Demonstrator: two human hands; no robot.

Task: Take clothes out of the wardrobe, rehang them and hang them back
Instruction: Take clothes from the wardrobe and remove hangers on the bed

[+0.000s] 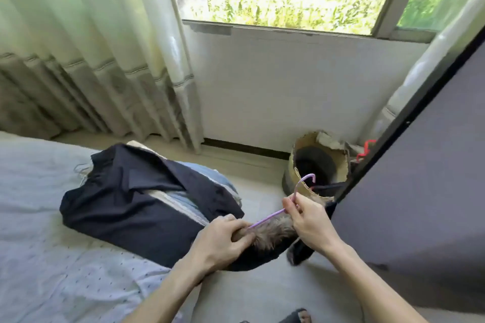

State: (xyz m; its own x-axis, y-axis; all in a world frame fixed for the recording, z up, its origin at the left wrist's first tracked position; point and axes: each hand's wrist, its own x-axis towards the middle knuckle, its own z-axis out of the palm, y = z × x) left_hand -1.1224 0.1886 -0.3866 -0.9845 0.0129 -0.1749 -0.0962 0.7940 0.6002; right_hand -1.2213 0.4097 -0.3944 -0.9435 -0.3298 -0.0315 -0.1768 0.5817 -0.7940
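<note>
- While one lilac hanger [267, 217] and one navy garment [126, 204] with a fur trim [273, 236] are in use, the garment lies on the bed [52, 244] over a folded pile [183, 196]; its fur end reaches the bed's edge
- left hand [223, 238] curls round the fur trim; right hand [309, 220] pinches the hanger's neck, hook upward, one hanger arm running into the fur
- one woven basket [304, 144] stands on the floor behind the hands, beside the grey wardrobe panel [420, 191]; a curtain [91, 60] hangs at left

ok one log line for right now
left hand: grips fur collar | right hand: pinches purple hanger | dark coat: lying on bed
</note>
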